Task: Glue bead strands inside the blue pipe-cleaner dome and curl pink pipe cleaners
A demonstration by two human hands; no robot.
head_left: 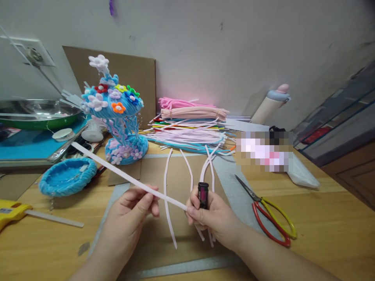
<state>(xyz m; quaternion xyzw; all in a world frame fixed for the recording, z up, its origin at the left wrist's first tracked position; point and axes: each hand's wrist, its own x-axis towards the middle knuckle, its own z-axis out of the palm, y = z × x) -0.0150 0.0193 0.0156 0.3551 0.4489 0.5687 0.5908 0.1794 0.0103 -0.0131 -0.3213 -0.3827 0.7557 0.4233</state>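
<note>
A pale pink pipe cleaner (117,171) is stretched between my hands, slanting up to the left. My left hand (133,212) pinches it near its middle between thumb and fingers. The thumb and fingertips of my right hand (213,214) grip its lower end. That same hand also has a small black lighter (203,195) tucked in its curled fingers, top end up. Under my hands, several loose pale pipe cleaners (167,195) lie on a brown cardboard sheet (152,242); some are partly covered by my right hand.
Scissors (260,207) with red and yellow handles lie at right. A blue flowered pipe-cleaner ornament (114,101) stands at back left, near a blue fuzzy ring-shaped dish (67,177). Bundled pipe cleaners (190,117) are stacked behind. A yellow glue gun (14,212) rests at left.
</note>
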